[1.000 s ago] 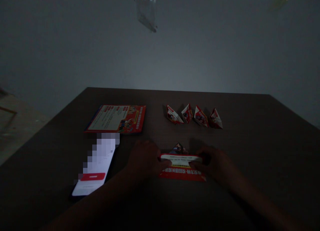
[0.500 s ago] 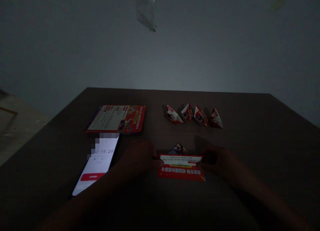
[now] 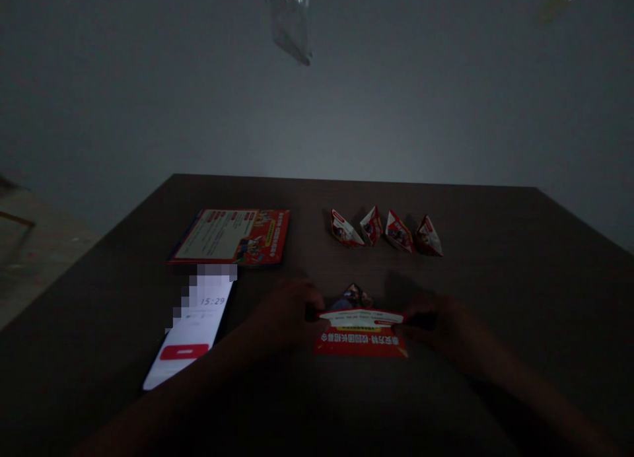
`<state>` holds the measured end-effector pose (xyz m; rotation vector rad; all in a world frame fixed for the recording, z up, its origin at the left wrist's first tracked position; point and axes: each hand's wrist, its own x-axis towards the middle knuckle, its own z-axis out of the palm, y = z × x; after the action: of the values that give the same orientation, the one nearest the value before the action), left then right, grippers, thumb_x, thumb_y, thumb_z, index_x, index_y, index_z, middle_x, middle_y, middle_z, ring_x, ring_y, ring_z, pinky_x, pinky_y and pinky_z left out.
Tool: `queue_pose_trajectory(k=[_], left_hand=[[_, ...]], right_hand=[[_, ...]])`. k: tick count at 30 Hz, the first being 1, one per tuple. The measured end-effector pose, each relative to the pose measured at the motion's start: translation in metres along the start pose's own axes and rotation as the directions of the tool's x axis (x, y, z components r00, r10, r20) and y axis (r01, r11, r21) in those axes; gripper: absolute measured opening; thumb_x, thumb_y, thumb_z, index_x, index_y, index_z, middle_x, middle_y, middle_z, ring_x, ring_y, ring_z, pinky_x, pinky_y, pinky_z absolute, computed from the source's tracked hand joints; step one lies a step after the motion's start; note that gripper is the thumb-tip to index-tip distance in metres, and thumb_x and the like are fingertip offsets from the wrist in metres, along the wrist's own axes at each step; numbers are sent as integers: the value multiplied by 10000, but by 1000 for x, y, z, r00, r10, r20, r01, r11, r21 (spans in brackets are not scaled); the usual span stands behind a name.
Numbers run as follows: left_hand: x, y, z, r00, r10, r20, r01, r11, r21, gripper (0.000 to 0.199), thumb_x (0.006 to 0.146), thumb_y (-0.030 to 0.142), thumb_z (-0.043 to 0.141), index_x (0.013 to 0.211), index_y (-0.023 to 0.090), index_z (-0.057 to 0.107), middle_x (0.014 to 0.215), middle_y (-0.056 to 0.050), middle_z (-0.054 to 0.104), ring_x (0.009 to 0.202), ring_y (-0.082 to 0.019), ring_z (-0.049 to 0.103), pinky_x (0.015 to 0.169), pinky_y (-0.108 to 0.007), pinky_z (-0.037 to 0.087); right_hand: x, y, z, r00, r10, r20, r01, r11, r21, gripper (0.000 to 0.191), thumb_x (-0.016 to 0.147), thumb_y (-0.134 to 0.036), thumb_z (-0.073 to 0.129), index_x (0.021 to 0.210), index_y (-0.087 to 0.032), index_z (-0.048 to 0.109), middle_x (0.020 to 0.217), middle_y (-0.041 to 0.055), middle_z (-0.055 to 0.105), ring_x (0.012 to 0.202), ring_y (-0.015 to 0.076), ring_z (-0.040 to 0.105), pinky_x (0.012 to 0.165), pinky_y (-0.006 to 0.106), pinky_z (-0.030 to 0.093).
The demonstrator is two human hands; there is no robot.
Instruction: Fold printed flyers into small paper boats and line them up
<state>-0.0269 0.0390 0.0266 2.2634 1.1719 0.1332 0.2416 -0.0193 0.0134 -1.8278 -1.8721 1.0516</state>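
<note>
A partly folded red and white printed leaflet [image 3: 361, 341] lies near the front middle of the table. Its upper flap is bent over, and a dark pictured point of the sheet shows behind the fold. My left hand [image 3: 292, 312] pinches the left end of that fold between thumb and fingers. At the right end, my right hand [image 3: 436, 321] grips the same edge in a pinch. The picture is dim, so the fingertips are hard to make out.
Several small folded paper pieces [image 3: 399, 231] stand in a row farther back. On the left lies a stack of printed leaflets [image 3: 218, 236], and a lit phone [image 3: 198, 331] is by my left forearm. The table [image 3: 307, 193] meets a plain wall; a clear plastic bag [image 3: 291, 24] hangs above.
The leaflet's white flap has tipped over towards me and looks narrower, its edge now bowed. Both hands have shifted slightly with it. The other things stay in place.
</note>
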Motion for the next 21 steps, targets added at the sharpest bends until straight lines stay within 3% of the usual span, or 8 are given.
queue_pose_trajectory(k=[3,7,9,12,14,18,21], left_hand=[[2,-2,10,996,47,-81,-60,986,-156,87,713,245,648,720,159,641,926,-57,619,847,-186,588,725,-268,432],[2,1,25,964,-46,-263,-63,919,-390,84,739,220,631,769,158,582,1091,-82,613,968,-198,594,808,-281,449],[0,6,30,953,-141,-267,-7,874,-486,101,767,261,620,786,169,585,1089,-69,627,948,-198,610,780,-280,465],[-5,16,35,925,-310,-219,110,771,-627,161,757,312,645,817,179,579,807,-12,654,751,-176,633,630,-251,482],[-7,21,37,907,-367,-207,120,697,-707,169,734,290,671,811,186,562,750,19,642,697,-154,630,580,-222,479],[-7,26,37,849,-464,-254,91,601,-794,290,651,259,745,851,192,547,807,29,652,715,-144,644,579,-205,497],[-6,26,35,825,-521,-218,97,511,-854,399,613,265,769,931,193,539,844,14,666,696,-163,663,555,-227,518]], right_hand=[[-1,-2,0,999,-4,-41,9,991,130,141,737,-323,648,763,-195,699,796,44,727,734,217,674,642,289,510],[-2,-8,2,994,75,-73,-44,931,362,217,731,-385,676,788,-176,670,807,58,727,764,224,680,649,293,526],[-1,-10,5,987,105,-122,-45,909,414,244,696,-400,714,758,-171,656,777,55,722,741,213,674,640,284,524],[0,-11,12,975,110,-194,-11,894,449,277,649,-407,756,746,-171,646,738,41,711,706,190,664,636,273,520],[1,-12,15,971,112,-211,7,871,491,296,625,-402,776,755,-172,641,713,32,710,692,185,665,639,275,523],[2,-14,18,973,152,-171,-22,805,593,354,577,-371,816,810,-172,638,709,28,729,692,189,680,659,284,535],[1,-16,18,976,175,-132,-50,763,644,390,560,-367,828,842,-180,633,707,21,737,694,189,690,663,284,544]])
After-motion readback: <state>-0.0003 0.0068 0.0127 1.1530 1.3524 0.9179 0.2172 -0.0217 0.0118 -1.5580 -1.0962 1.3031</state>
